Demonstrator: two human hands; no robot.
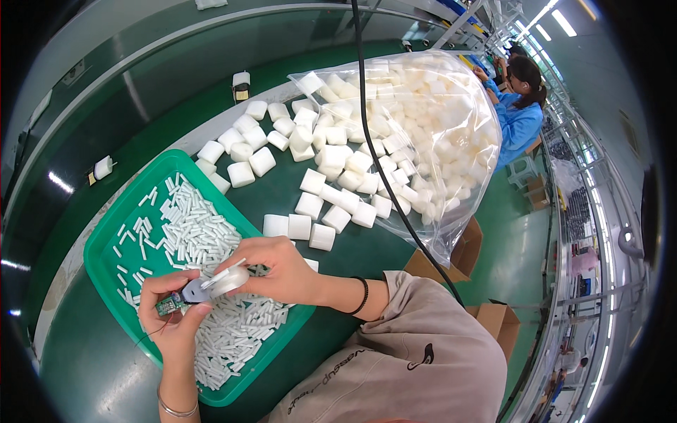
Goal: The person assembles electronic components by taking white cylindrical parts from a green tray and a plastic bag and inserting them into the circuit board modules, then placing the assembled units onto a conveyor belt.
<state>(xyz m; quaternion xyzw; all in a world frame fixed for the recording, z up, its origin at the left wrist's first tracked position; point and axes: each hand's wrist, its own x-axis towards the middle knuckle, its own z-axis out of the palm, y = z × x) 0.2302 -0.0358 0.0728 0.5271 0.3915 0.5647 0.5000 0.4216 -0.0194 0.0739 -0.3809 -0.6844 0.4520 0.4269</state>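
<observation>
My left hand (169, 328) grips a small device with a grey housing (194, 290), a green circuit board (168, 304) and thin wires. Against its grey end, the fingers of my right hand (278, 271) pinch a round white piece (229, 280) with a thin white stick or rim beside it; its exact kind is partly hidden by the fingers. Both hands are above a green tray (116, 211) that holds many short white rods (194, 225).
Loose white foam-like cylinders (241, 174) lie on the green table beyond the tray, beside a clear plastic bag (451, 127) full of them. A black cable (364, 113) hangs across the view. Two white-topped units (241, 86) stand farther off. Cardboard boxes (497, 324) and a co-worker (518, 116) are at right.
</observation>
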